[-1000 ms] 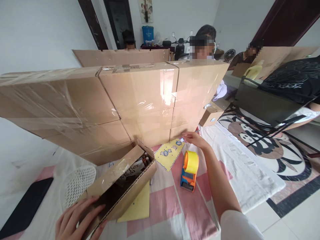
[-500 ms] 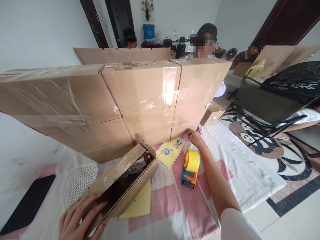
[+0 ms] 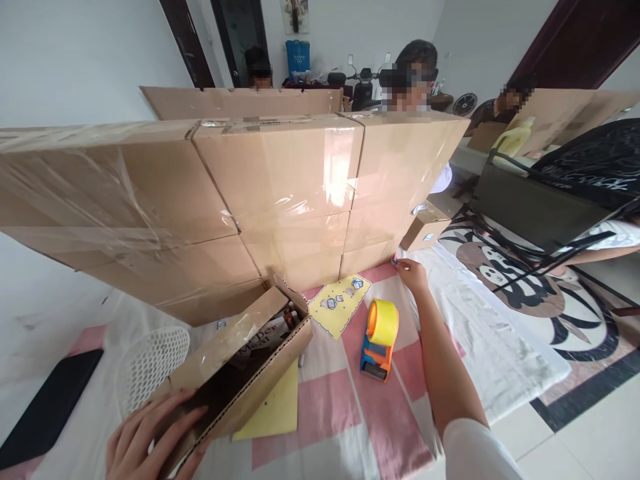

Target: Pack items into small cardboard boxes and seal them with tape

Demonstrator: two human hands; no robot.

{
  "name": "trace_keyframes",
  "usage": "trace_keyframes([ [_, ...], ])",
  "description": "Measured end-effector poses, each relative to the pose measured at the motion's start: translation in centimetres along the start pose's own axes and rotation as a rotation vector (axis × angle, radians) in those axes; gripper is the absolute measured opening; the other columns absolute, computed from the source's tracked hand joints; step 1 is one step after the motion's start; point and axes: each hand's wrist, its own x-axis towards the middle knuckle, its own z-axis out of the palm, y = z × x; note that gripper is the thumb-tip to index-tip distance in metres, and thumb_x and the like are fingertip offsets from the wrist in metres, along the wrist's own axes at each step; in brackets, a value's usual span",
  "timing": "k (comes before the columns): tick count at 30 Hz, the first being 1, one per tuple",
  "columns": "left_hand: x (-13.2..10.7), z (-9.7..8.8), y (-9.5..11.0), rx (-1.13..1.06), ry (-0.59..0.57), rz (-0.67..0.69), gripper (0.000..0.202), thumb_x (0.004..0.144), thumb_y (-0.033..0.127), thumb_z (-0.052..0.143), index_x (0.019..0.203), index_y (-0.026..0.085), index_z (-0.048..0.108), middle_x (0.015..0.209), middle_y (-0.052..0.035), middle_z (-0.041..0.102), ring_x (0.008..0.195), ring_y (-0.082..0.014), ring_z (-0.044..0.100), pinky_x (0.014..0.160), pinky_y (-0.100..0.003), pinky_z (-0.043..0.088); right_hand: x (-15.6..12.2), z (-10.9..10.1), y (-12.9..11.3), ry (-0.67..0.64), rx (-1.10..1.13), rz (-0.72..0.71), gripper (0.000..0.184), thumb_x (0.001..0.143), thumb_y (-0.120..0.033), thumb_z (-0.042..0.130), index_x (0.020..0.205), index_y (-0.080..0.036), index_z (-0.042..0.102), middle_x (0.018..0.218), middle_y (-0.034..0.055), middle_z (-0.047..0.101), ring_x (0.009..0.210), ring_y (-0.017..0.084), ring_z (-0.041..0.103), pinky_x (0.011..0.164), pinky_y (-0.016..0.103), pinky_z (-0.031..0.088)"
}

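Observation:
My left hand (image 3: pixel 153 437) grips the near end of a narrow open cardboard box (image 3: pixel 270 373), fingers over its edge. Inside lie packages with printed lettering (image 3: pixel 267 333), partly hidden by a flap. At the foot of the taped wall of cartons (image 3: pixel 295 180), my right hand (image 3: pixel 414 275) pinches at a tiny bluish and red item, too small to name. Between my hands, a yellow patterned paper (image 3: pixel 340 303) lies on the cloth. Closer to me stands an orange and blue tape dispenser (image 3: pixel 380 340) with a yellow roll.
A white mesh basket (image 3: pixel 155 363) and a black flat object (image 3: pixel 50 407) lie at left. Another yellow sheet (image 3: pixel 275 410) is partly under the box. A small carton (image 3: pixel 425 227) stands beyond the wall's right end. People sit behind it; a chair (image 3: pixel 545 200) is at right.
My right hand has moved a little to the right along the foot of the carton wall. My left hand stays on the open box. The view has shifted slightly.

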Motion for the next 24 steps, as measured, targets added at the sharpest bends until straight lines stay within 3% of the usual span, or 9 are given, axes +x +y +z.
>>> trace_keyframes([
  [3, 0.1, 0.1, -0.1, 0.003, -0.005, 0.005, 0.031, 0.086, 0.026, 0.065, 0.117, 0.030, 0.065, 0.123, -0.0120, 0.066, 0.113, -0.0334, 0.060, 0.104, -0.049, 0.037, 0.3, 0.2, 0.7, 0.011, -0.032, 0.028, 0.038, 0.091, -0.030, 0.055, 0.122, -0.014, 0.071, 0.108, 0.0135, 0.075, 0.103, 0.028, 0.069, 0.088, 0.034, 0.051],
  [7, 0.2, 0.1, 0.0, 0.017, -0.004, -0.023, 0.030, 0.086, 0.028, 0.065, 0.116, 0.030, 0.065, 0.123, -0.0109, 0.067, 0.113, -0.0335, 0.061, 0.106, -0.049, 0.038, 0.4, 0.9, 0.6, 0.016, -0.107, 0.042, 0.047, 0.084, -0.037, 0.069, 0.126, -0.019, 0.070, 0.121, 0.0167, 0.068, 0.102, 0.031, 0.067, 0.085, 0.037, 0.049],
  [11, 0.6, 0.0, 0.2, 0.024, 0.005, -0.012, 0.027, 0.087, 0.028, 0.064, 0.114, 0.030, 0.065, 0.120, -0.0114, 0.067, 0.112, -0.0337, 0.060, 0.104, -0.049, 0.038, 0.2, 1.2, 0.5, 0.056, -0.117, 0.046, 0.029, 0.088, -0.030, 0.057, 0.105, -0.017, 0.076, 0.112, 0.0183, 0.071, 0.098, 0.031, 0.066, 0.082, 0.037, 0.047],
  [17, 1.0, 0.2, 0.4, 0.035, 0.020, 0.005, 0.026, 0.088, 0.030, 0.063, 0.114, 0.030, 0.065, 0.120, -0.0114, 0.068, 0.111, -0.0339, 0.060, 0.104, -0.048, 0.037, -0.2, -0.2, 0.1, 0.126, -0.014, -0.036, 0.038, 0.092, -0.037, 0.044, 0.102, -0.015, 0.073, 0.107, 0.0156, 0.074, 0.098, 0.029, 0.064, 0.083, 0.035, 0.047],
  [20, 0.8, 0.4, 0.6, 0.036, 0.022, -0.001, 0.027, 0.088, 0.031, 0.063, 0.115, 0.030, 0.065, 0.120, -0.0119, 0.067, 0.112, -0.0349, 0.060, 0.104, -0.050, 0.037, -0.2, -1.5, -1.0, -0.039, 0.038, -0.116, 0.040, 0.088, -0.047, 0.049, 0.087, -0.014, 0.073, 0.088, 0.0126, 0.073, 0.083, 0.026, 0.063, 0.073, 0.033, 0.047],
  [24, 0.6, 0.5, 0.6, 0.036, 0.027, 0.001, 0.026, 0.088, 0.031, 0.064, 0.114, 0.029, 0.065, 0.121, -0.0129, 0.067, 0.112, -0.0360, 0.060, 0.103, -0.050, 0.037, -1.1, -1.9, -3.6, -0.440, 0.089, -0.267, 0.032, 0.079, -0.045, 0.062, 0.074, -0.016, 0.074, 0.067, 0.0043, 0.067, 0.064, 0.019, 0.059, 0.059, 0.028, 0.046],
])
